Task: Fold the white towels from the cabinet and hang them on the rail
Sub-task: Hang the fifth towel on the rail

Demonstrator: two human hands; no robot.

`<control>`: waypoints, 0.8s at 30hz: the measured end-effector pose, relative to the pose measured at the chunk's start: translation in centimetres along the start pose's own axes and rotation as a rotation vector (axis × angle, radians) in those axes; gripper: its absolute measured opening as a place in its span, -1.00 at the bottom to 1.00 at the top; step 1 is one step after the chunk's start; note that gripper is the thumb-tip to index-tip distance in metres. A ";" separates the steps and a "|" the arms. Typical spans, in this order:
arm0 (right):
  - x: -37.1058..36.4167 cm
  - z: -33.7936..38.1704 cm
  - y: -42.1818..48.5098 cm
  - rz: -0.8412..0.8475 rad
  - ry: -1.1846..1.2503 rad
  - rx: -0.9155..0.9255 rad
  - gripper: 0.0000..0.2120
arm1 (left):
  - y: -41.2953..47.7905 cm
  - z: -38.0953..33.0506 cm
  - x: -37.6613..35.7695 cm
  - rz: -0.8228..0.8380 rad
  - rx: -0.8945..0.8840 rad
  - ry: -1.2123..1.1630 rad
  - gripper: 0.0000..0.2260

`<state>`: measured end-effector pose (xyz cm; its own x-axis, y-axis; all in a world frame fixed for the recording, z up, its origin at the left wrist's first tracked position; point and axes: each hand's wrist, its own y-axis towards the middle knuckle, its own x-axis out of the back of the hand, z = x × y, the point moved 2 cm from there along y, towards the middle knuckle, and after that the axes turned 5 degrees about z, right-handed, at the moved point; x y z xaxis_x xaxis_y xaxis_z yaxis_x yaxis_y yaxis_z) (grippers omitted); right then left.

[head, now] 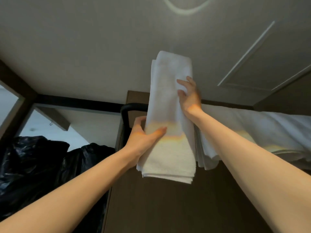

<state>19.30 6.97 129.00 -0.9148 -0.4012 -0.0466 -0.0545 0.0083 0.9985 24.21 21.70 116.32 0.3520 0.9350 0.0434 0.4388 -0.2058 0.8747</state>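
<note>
Ceiling [101, 47]: pale and plain, filling the view above and behind the towel; a framed hatch [262, 61] lies up and to the right of the towel.
Cabinet [159, 207]: dark brown panel below the towel, running up behind its lower end.
Bags [33, 165]: glossy black plastic, bunched, well to the lower left of the towel.
Draped towels [260, 132]: white cloth hanging in a long band just right of the towel, layered edges downward; what carries them is hidden.
Towel [168, 106]: white, folded into a long narrow strip of several layers, held up in the air in front of the cabinet top. Its long axis runs nearly upright, leaning slightly left at the top; the folded end points at the ceiling and the stacked loose edges point down.
Bar [129, 108]: black, curved, just behind the towel's left edge.
Right hand [190, 96]: on the towel's right edge above mid-length, fingers bent over onto the front face, grasping it.
Left hand [143, 133]: at the towel's left edge below mid-length, thumb across the front, fingers behind, clasping the strip.
</note>
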 end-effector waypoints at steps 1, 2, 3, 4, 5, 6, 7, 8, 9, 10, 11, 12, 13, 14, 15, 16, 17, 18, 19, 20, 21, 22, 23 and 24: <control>-0.5 -0.4 0.3 0.018 -0.048 0.017 -0.66 | 0.1 0.4 0.1 0.000 0.018 0.012 -0.42; -0.9 -0.7 0.6 0.026 -0.073 0.016 -0.67 | 0.3 0.8 0.1 -0.006 0.026 0.019 -0.43; -1.2 -0.9 0.8 0.025 -0.072 0.005 -0.69 | 0.6 1.0 0.1 -0.016 0.026 0.019 -0.46; -1.4 -1.0 1.1 0.021 -0.072 -0.004 -0.71 | 0.9 1.0 0.0 -0.029 0.019 0.017 -0.49; -1.6 -1.0 1.3 0.007 -0.085 -0.006 -0.73 | 1.1 1.1 -0.2 -0.047 0.006 0.015 -0.53; -1.8 -0.9 1.4 -0.012 -0.119 0.002 -0.75 | 1.4 1.1 -0.3 -0.069 -0.009 0.013 -0.56; -1.8 -0.6 1.4 -0.029 -0.174 0.015 -0.77 | 1.6 1.3 -0.4 -0.091 -0.021 0.010 -0.59; -1.7 -0.3 1.3 -0.048 -0.245 0.044 -0.79 | 1.8 1.5 -0.5 -0.112 -0.029 0.006 -0.60; -1.7 0.1 1.1 -0.064 -0.328 0.079 -0.82 | 1.9 1.7 -0.7 -0.133 -0.032 -0.002 -0.61; -1.7 0.5 0.8 -0.055 -0.352 0.097 -0.86 | 2.0 2.0 -0.8 -0.150 -0.031 -0.009 -0.61; -1.7 0.9 0.3 -0.029 -0.315 0.092 -0.91 | 2.1 2.2 -0.9 -0.165 -0.032 -0.016 -0.61; -1.7 1.2 -0.2 -0.005 -0.258 0.081 -0.92 | 2.2 2.3 -0.9 -0.177 -0.035 -0.017 -0.60; -1.7 1.4 -0.9 0.002 -0.217 0.080 -0.88 | 2.3 2.3 -1.0 -0.186 -0.047 -0.014 -0.59; -1.7 1.5 -1.7 0.007 -0.212 0.095 -0.84 | 2.4 2.2 -1.0 -0.190 -0.062 -0.003 -0.58; -1.8 1.5 -2.5 0.024 -0.228 0.131 -0.80 | 2.6 2.0 -0.9 -0.194 -0.086 0.008 -0.58; -1.9 1.4 -3.2 0.058 -0.250 0.172 -0.78 | 2.7 1.6 -0.9 -0.195 -0.118 0.031 -0.60; -2.0 1.3 -3.6 0.115 -0.272 0.191 -0.76 | 2.8 1.2 -0.8 -0.191 -0.156 0.077 -0.63; -2.0 1.1 -3.9 0.181 -0.288 0.189 -0.74 | 2.8 0.8 -0.7 -0.177 -0.188 0.147 -0.65; -1.9 1.0 -3.9 0.243 -0.292 0.174 -0.71 | 2.9 0.8 -0.7 -0.156 -0.211 0.221 -0.67; -1.7 1.0 -3.8 0.288 -0.288 0.159 -0.70 | 2.9 1.0 -0.6 -0.131 -0.222 0.290 -0.68; -1.6 0.9 -3.6 0.312 -0.289 0.157 -0.69 | 2.8 1.4 -0.5 -0.110 -0.236 0.344 -0.68; -1.5 1.0 -3.6 0.322 -0.309 0.166 -0.68 | 2.5 1.9 -0.4 -0.090 -0.254 0.375 -0.66; -1.4 1.1 -3.6 0.325 -0.344 0.176 -0.67 | 2.2 2.6 -0.1 -0.089 -0.288 0.370 -0.64; -1.4 1.1 -3.6 0.328 -0.383 0.178 -0.66 | 1.9 3.1 0.2 -0.113 -0.311 0.341 -0.61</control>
<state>20.38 8.54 125.42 -0.9740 0.0115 0.2262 0.2220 0.2455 0.9436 27.73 20.59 116.50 0.0020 0.9987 0.0501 0.1722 -0.0496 0.9838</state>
